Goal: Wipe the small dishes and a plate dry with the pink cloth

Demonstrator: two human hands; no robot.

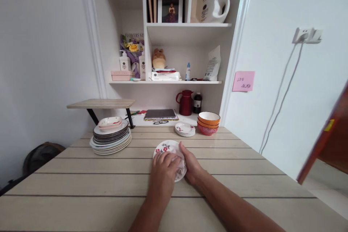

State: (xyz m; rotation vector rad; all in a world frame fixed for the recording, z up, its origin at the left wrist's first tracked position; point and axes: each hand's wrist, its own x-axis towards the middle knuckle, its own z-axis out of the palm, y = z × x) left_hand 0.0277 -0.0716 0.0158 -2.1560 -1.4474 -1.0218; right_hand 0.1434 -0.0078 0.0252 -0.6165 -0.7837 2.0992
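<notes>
Pale slatted table [81, 185] set against a white shelf alcove; near its middle a small flowered plate [165, 147] lies flat, with the right hand [191, 165] clasping its right rim, thumb over the edge, and the left hand [164, 166] spread over its near half. Left fingers bend down onto a white wad [180, 172]; cannot tell whether they pinch it or only press. Beyond the grip and to its left sits a tall plate stack [111, 139]; beyond and just right of it, a saucer stack [185, 129] beside nested orange bowls [208, 123].
</notes>
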